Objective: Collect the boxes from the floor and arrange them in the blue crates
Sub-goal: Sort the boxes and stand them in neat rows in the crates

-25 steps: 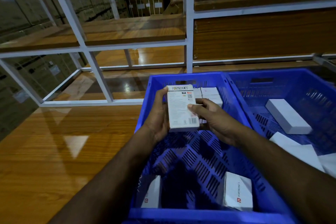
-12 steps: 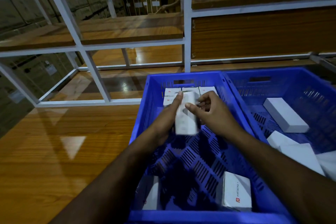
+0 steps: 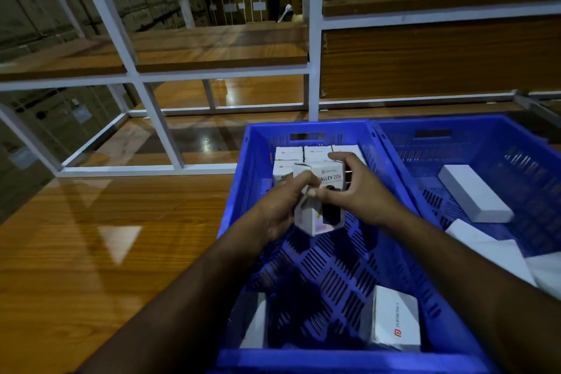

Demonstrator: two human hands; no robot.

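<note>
Two hands, left (image 3: 280,206) and right (image 3: 359,191), fingers clamped on white box (image 3: 321,200), centre frame, over left crate (image 3: 243,191). Stacked boxes (image 3: 299,154) at crate's far wall. Loose box (image 3: 394,317) lower right. Right crate (image 3: 501,133) with more boxes (image 3: 473,193).

I count two blue crates, one at my six o'clock (image 3: 303,130) and a second at three o'clock (image 3: 455,124). The near crate shows seven white boxes: four packed at its twelve o'clock end (image 3: 288,153), one in my hands (image 3: 321,200), two at its six o'clock end (image 3: 394,317). In the second crate I make out one clear white box (image 3: 473,191); the pale shapes nearer me are too cut off to count.
</note>
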